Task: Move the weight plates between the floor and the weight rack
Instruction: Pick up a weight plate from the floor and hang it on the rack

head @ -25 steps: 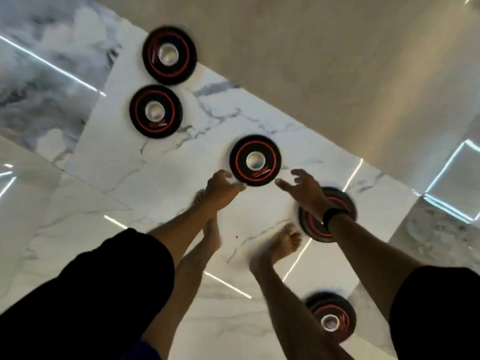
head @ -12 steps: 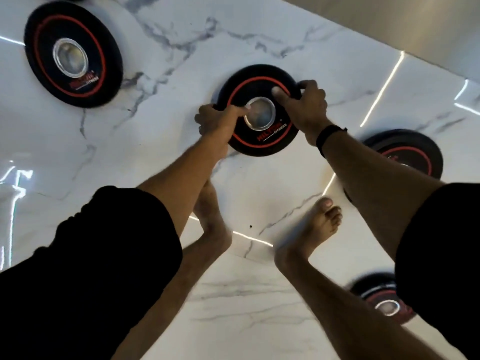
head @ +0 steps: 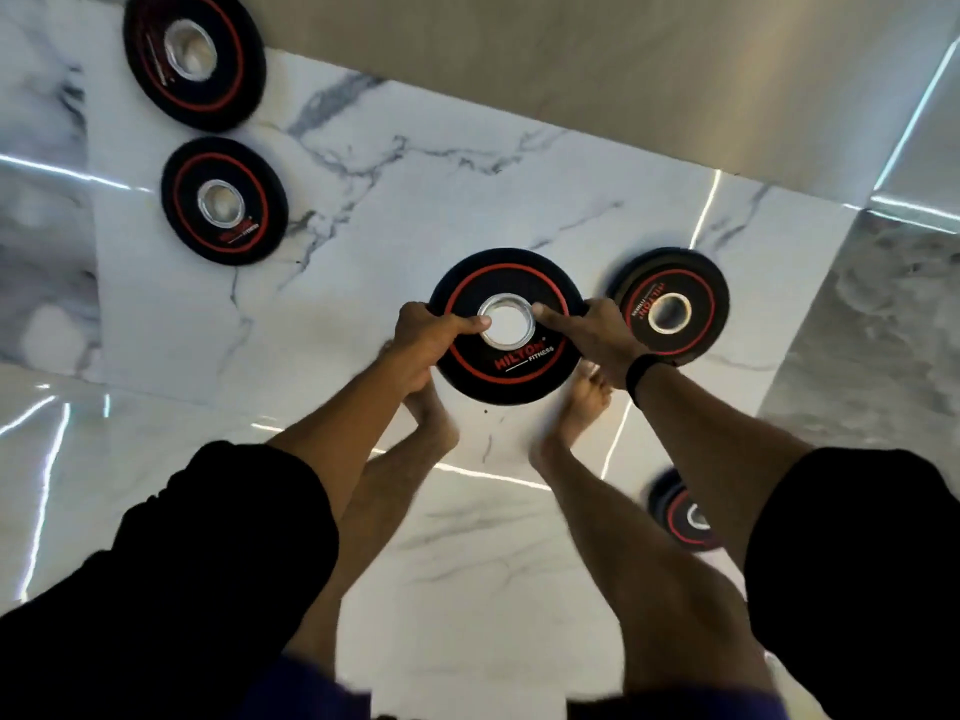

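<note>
A black weight plate with a red ring and a silver hub is held off the marble floor, above my bare feet. My left hand grips its left rim with the thumb on the hub. On the opposite rim my right hand holds it the same way, thumb toward the hub. Several similar plates lie flat on the floor: one just right of the held plate, two at the upper left, and one partly hidden behind my right arm. No weight rack is in view.
White marble floor stretches all around, with bright light reflections. A beige wall runs across the top. My bare feet stand just below the held plate.
Both hands reached down to the middle plate, took hold of it at its two sides, and it has come up off the floor toward me.
</note>
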Action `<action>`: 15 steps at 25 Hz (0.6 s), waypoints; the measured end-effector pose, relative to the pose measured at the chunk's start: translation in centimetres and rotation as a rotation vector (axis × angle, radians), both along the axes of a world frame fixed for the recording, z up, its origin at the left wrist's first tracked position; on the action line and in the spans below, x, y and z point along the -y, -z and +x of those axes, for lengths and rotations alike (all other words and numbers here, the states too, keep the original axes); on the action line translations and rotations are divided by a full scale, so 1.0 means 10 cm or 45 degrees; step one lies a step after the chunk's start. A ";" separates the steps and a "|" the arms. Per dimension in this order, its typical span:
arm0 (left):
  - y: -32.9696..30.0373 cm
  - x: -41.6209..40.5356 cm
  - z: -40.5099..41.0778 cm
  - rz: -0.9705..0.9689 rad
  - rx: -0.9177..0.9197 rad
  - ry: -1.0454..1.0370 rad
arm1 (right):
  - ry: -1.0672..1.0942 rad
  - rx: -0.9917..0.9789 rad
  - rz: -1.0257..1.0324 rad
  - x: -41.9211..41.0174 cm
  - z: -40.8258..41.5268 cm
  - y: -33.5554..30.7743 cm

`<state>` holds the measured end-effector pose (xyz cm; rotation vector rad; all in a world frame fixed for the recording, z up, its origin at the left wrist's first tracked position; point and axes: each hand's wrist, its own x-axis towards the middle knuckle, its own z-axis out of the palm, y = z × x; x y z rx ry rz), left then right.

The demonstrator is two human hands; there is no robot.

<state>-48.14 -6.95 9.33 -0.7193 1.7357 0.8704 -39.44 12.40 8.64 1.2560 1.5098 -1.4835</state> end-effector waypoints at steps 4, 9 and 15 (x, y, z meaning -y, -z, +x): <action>-1.40 -0.26 -0.32 0.102 -0.098 0.297 | 0.066 -0.098 0.002 -0.21 0.16 -1.40; -3.43 -0.60 -0.59 0.335 -0.406 0.478 | 0.153 -0.360 0.154 -0.47 0.15 -3.33; -5.53 -1.12 -0.97 0.614 -0.894 0.619 | 0.113 -0.844 0.453 -1.05 -0.16 -5.43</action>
